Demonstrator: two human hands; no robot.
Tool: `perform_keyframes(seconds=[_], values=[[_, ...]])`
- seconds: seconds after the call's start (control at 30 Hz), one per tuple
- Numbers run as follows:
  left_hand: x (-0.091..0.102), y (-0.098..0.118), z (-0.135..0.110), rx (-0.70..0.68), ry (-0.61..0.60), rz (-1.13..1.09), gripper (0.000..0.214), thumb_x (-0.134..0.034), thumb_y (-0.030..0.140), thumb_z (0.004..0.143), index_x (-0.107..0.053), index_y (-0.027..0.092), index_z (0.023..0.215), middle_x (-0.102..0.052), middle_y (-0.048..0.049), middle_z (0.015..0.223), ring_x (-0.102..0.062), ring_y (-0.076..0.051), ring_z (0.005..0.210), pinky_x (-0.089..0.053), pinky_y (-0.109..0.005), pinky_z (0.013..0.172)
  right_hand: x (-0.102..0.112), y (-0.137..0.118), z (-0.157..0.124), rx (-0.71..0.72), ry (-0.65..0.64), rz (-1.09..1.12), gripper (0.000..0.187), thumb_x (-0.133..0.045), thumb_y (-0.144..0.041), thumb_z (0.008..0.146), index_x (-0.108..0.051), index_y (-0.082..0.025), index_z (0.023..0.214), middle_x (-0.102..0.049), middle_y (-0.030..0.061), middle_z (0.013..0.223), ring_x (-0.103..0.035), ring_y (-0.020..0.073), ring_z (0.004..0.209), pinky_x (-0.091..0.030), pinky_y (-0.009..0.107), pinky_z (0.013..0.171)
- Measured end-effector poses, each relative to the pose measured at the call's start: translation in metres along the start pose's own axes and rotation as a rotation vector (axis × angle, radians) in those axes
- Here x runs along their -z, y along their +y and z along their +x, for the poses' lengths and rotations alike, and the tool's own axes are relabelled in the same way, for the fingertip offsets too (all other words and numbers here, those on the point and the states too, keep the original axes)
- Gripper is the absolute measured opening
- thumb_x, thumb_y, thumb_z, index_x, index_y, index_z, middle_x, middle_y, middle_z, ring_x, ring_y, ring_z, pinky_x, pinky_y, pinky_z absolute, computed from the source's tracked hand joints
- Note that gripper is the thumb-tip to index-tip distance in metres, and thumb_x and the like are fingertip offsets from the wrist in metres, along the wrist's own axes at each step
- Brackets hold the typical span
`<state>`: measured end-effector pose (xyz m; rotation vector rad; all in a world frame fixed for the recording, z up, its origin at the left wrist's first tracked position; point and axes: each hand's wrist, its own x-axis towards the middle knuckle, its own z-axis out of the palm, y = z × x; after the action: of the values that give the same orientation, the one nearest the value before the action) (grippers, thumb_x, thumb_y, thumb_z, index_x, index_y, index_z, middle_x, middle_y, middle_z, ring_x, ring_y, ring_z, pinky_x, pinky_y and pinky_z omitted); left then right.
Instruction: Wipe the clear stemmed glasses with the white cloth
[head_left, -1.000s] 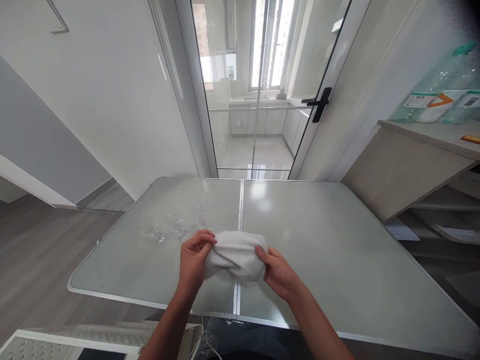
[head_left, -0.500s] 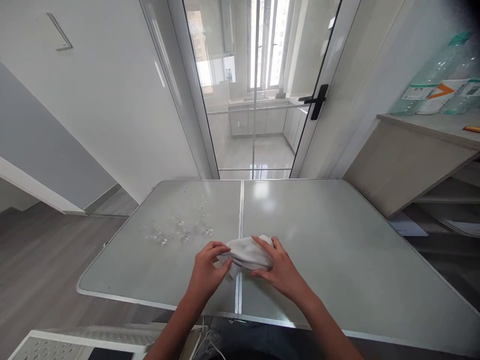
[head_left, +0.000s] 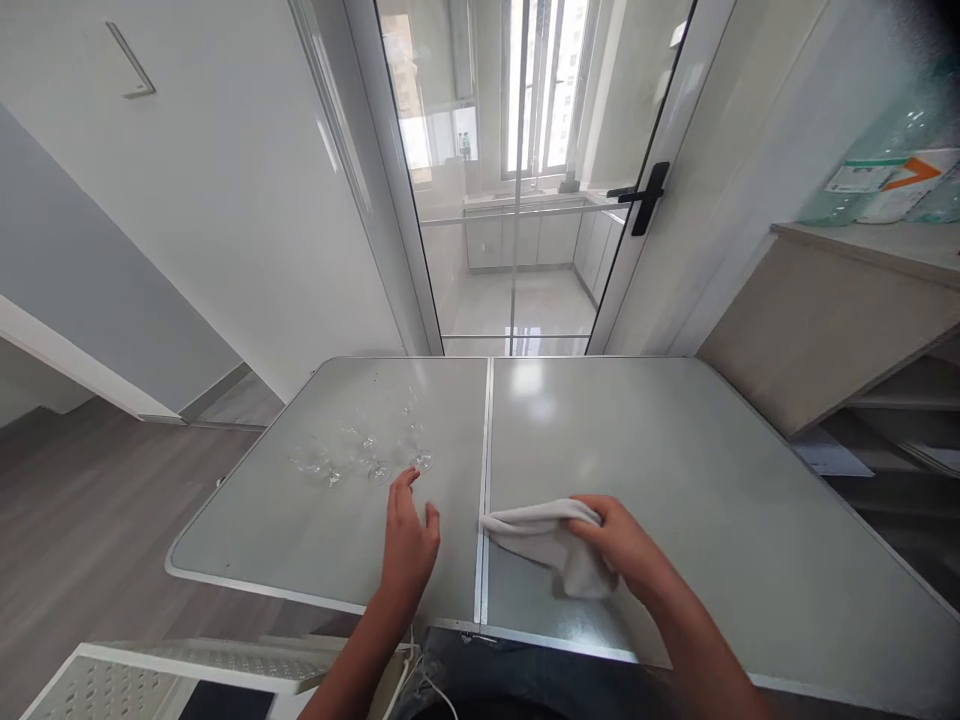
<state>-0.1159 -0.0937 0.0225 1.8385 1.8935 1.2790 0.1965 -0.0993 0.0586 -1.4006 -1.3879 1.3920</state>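
A light grey-white cloth (head_left: 544, 540) hangs folded from my right hand (head_left: 611, 540), its fingers and thumb closed on one end, over the middle right of the table. My left hand (head_left: 411, 525) is empty, with thumb and fingers apart. Its fingertips are by the foot of the nearest clear stemmed glass (head_left: 421, 460); whether they touch it I cannot tell. Several more stemmed glasses stand to the left, among them one (head_left: 377, 470) close by and another (head_left: 330, 475) farther left. Their bowls are so transparent that their outlines are faint.
The pale folding table (head_left: 675, 450) has a metal seam (head_left: 486, 480) across its middle. A glass door with a black handle (head_left: 649, 200) is behind it. Plastic bottles (head_left: 862, 185) sit on a shelf at right. A white perforated basket (head_left: 112, 685) stands below the left front edge.
The cloth was bunched between both hands over the seam. My left hand has let go and moved forward to the glasses; my right has drawn the cloth rightward, where it hangs loose.
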Motion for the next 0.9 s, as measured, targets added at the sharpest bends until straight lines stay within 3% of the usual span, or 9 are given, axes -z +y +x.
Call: perform_keyframes(seconds=[0.07, 0.13, 0.27, 0.4, 0.53, 0.63, 0.7, 0.77, 0.9], values=[[-0.011, -0.008, -0.001, 0.105, -0.001, -0.022, 0.059, -0.062, 0.029, 0.09, -0.044, 0.014, 0.144, -0.053, -0.021, 0.144, -0.052, -0.037, 0.139, -0.043, -0.059, 0.116, 0.016, 0.008, -0.002, -0.186, 0.062, 0.273, 0.024, -0.074, -0.039, 0.073, -0.076, -0.016, 0.079, -0.069, 0.0044, 0.071, -0.061, 0.0205, 0.066, -0.043, 0.028, 0.057], [-0.02, -0.014, 0.006, 0.214, -0.031, -0.051, 0.067, -0.065, 0.039, 0.09, -0.041, 0.012, 0.146, -0.051, -0.0248, 0.147, -0.051, -0.039, 0.14, -0.042, -0.06, 0.116, 0.028, 0.014, -0.005, -0.272, 0.111, 0.464, 0.031, -0.08, -0.042, 0.069, -0.078, -0.016, 0.086, -0.072, 0.0052, 0.075, -0.063, 0.0211, 0.068, -0.046, 0.028, 0.057], [-0.032, -0.018, 0.034, 0.347, -0.007, -0.109, 0.073, -0.065, 0.051, 0.091, -0.038, 0.011, 0.146, -0.048, -0.028, 0.151, -0.048, -0.04, 0.144, -0.039, -0.058, 0.119, 0.035, 0.022, -0.008, -0.342, 0.233, 0.632, 0.033, -0.086, -0.041, 0.064, -0.08, -0.018, 0.086, -0.076, 0.0082, 0.086, -0.067, 0.0237, 0.073, -0.053, 0.031, 0.06], [-0.04, -0.019, 0.058, 0.351, 0.114, -0.19, 0.074, -0.062, 0.056, 0.094, -0.03, 0.017, 0.149, -0.042, -0.0261, 0.157, -0.042, -0.036, 0.148, -0.039, -0.055, 0.118, 0.03, 0.034, -0.004, -0.324, 0.409, 0.701, 0.032, -0.088, -0.039, 0.064, -0.08, -0.018, 0.087, -0.077, 0.0083, 0.089, -0.067, 0.0241, 0.075, -0.054, 0.03, 0.058], [-0.045, -0.011, 0.073, 0.213, 0.125, -0.279, 0.055, -0.055, 0.052, 0.099, -0.038, 0.021, 0.141, -0.068, -0.0154, 0.125, -0.067, -0.027, 0.117, -0.052, -0.046, 0.101, 0.02, 0.041, 0.012, -0.141, 0.502, 0.674, 0.034, -0.086, -0.038, 0.068, -0.078, -0.018, 0.095, -0.076, 0.0063, 0.092, -0.066, 0.0229, 0.076, -0.051, 0.028, 0.059], [-0.056, 0.007, 0.085, -0.021, -0.074, -0.29, 0.048, -0.06, 0.052, 0.097, -0.05, 0.022, 0.133, -0.073, -0.006, 0.102, -0.071, -0.019, 0.083, -0.056, -0.035, 0.083, 0.012, 0.035, 0.041, 0.076, 0.544, 0.544, 0.031, -0.081, -0.04, 0.076, -0.073, -0.019, 0.098, -0.072, 0.0026, 0.086, -0.062, 0.0197, 0.073, -0.047, 0.027, 0.06], [-0.072, 0.02, 0.093, -0.19, -0.25, -0.196, 0.05, -0.069, 0.053, 0.09, -0.057, 0.024, 0.129, -0.075, -0.0026, 0.096, -0.069, -0.016, 0.071, -0.055, -0.03, 0.075, 0.007, 0.025, 0.066, 0.251, 0.58, 0.346, 0.024, -0.077, -0.041, 0.081, -0.067, -0.019, 0.086, -0.061, -0.0024, 0.073, -0.053, 0.0151, 0.067, -0.041, 0.024, 0.059], [-0.093, 0.029, 0.1, -0.31, -0.364, -0.056, 0.055, -0.077, 0.053, 0.083, -0.063, 0.026, 0.129, -0.077, -0.0018, 0.095, -0.069, -0.016, 0.068, -0.053, -0.029, 0.072, 0.003, 0.014, 0.091, 0.392, 0.544, 0.188, 0.024, -0.072, -0.041, 0.084, -0.061, -0.02, 0.078, -0.05, -0.0056, 0.065, -0.044, 0.0125, 0.061, -0.036, 0.023, 0.057], [-0.132, 0.03, 0.103, -0.472, -0.404, 0.143, 0.042, -0.08, 0.05, 0.081, -0.075, 0.023, 0.112, -0.079, -0.0077, 0.092, -0.073, -0.025, 0.08, -0.052, -0.032, 0.073, -0.006, 0.002, 0.115, 0.526, 0.304, -0.113, 0.015, -0.063, -0.029, 0.085, -0.071, -0.019, 0.093, -0.058, -0.0043, 0.07, -0.046, 0.0131, 0.063, -0.036, 0.024, 0.061]])
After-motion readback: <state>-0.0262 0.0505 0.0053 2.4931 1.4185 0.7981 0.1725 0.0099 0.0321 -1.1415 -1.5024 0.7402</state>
